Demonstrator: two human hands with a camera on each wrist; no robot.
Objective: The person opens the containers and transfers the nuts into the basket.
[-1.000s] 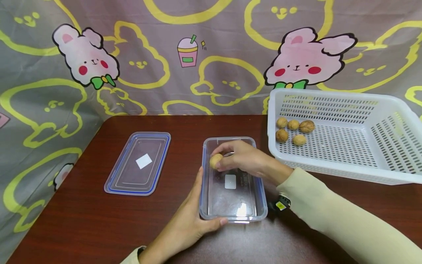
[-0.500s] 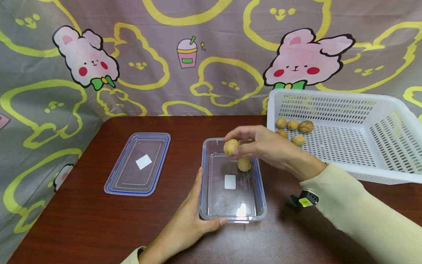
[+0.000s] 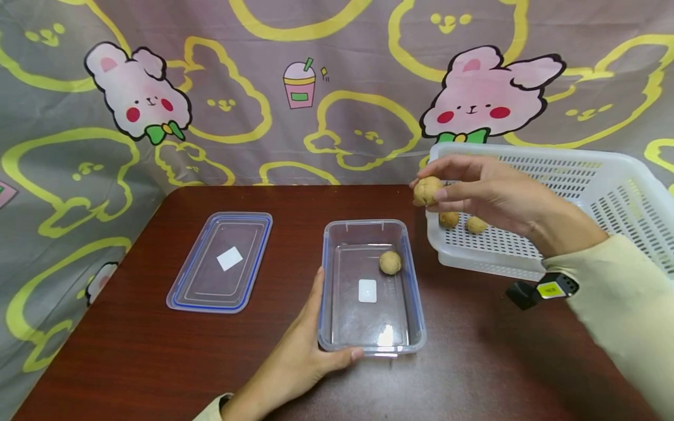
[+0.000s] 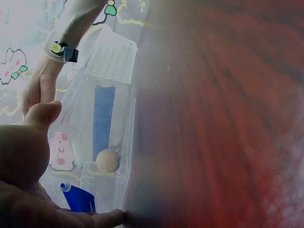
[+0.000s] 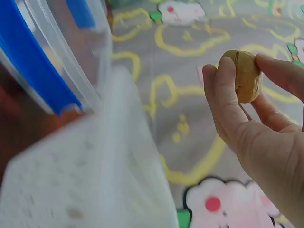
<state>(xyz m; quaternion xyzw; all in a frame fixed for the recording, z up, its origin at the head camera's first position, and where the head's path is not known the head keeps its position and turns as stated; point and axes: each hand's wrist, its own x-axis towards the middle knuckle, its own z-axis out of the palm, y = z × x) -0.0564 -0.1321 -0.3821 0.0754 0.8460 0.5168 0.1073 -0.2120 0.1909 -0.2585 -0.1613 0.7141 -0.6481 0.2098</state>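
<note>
In the head view my right hand [image 3: 505,193] pinches a walnut [image 3: 427,190] between thumb and fingers, above the left rim of the white basket [image 3: 489,266]. The right wrist view shows that walnut [image 5: 247,76] at the fingertips. My left hand [image 3: 305,339] holds the near left corner of a clear plastic container [image 3: 416,298], thumb at the near rim and fingers along the left side. One walnut [image 3: 390,263] lies inside it, towards its right wall. In the basket two walnuts show, one a brown walnut [image 3: 449,220]; my right hand hides part of the basket.
A clear lid [image 3: 205,280] with a blue seal lies on the dark red table [image 3: 131,351], left of the container. A patterned cloth [image 3: 358,58] hangs behind the table. A black wrist device [image 3: 542,290] is on my right wrist.
My right hand has moved right and away from me, carrying the walnut from over the container to the basket's left rim. A second walnut now shows in the container. My left hand stays put.
</note>
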